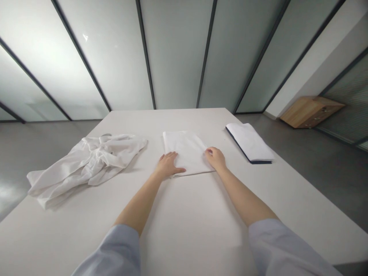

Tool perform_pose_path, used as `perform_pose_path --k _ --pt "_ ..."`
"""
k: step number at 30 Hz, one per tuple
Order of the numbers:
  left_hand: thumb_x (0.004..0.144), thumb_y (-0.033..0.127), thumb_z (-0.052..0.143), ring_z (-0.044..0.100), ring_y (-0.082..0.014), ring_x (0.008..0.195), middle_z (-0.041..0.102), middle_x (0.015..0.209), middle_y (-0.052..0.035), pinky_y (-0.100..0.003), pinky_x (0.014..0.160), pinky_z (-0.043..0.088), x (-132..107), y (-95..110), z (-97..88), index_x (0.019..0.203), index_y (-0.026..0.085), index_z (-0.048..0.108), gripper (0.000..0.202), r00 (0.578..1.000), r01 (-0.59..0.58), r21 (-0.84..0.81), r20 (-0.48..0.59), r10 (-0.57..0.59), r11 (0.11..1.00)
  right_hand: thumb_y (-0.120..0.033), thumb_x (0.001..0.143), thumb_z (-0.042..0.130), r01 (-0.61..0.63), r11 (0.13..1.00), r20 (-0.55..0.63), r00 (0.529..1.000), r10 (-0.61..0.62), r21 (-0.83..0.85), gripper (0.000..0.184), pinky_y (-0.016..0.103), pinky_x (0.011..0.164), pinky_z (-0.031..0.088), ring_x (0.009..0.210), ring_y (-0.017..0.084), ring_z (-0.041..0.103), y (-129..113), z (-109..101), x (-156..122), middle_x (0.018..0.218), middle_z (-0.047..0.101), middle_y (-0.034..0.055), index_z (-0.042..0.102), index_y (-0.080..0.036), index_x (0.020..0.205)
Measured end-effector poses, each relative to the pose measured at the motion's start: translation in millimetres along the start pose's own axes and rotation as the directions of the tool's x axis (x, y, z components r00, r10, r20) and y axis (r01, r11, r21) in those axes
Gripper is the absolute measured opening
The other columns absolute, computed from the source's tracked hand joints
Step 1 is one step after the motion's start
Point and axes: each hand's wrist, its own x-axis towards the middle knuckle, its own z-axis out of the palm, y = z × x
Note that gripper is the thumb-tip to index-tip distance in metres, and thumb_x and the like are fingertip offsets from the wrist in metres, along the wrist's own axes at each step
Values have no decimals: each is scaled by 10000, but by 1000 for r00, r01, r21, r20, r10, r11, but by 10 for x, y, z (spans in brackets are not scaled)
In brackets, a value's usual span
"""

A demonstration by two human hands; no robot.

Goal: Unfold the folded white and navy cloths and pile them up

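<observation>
I can't identify the grey sliver (105,134) behind the crumpled white cloth (86,166); the left sleeve (115,251) and right sleeve (281,247) run off the near edge.

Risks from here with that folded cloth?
The left hand and right hand rest on the folded white cloth; sliding them could rumple its folds. The crumpled white garment lies nearby and might snag. The dark-edged folded item, near the table's right side, could get knocked.

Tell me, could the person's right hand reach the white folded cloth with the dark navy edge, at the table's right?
Probably yes: the right hand rests on a folded white cloth, and the dark-edged cloth lies just beyond it on the white table, with no object showing between them.
</observation>
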Motion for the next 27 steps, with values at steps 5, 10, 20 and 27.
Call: perform_pose_path --k 5,10,20,27 --pt "897 358 548 520 -270 1243 604 1321 -93 -421 1061 368 -62 -13 -62 1264 256 575 382 952 187 13 -248 -178 982 -328 794 519 -37 985 26 999 33 166 179 300 719 466 768 208 638 -10 -14 -16 779 705 37 669 -237 759" --pt "737 618 670 303 -326 1415 406 1513 -97 -487 1167 200 -105 -13 41 1356 256 511 735 992 -50 83 -114 59 995 -372 778 507 10 944 65 997 -33 330 207 289 687 462 704 196 621 -92 30 -70 704 692 20 650 -232 725" --pt "946 413 439 564 -267 1108 655 1076 -89 -427 1027 364 -35 14 6 1051 252 688 314 992 11 55 -125 -4 998 -344 724 506 -93 871 -26 992 120 482 181 307 689 464 675 195 607 -24 41 -8 659 657 21 613 -219 648" --pt "999 484 193 671 -224 880 690 885 -95 -313 728 526 165 -313 71 1048 141 636 563 766 157 -721 -342 -544 675 -351 769 493 7 900 -160 985 70 436 195 329 730 479 745 216 616 -49 -7 -23 715 670 39 620 -220 700"
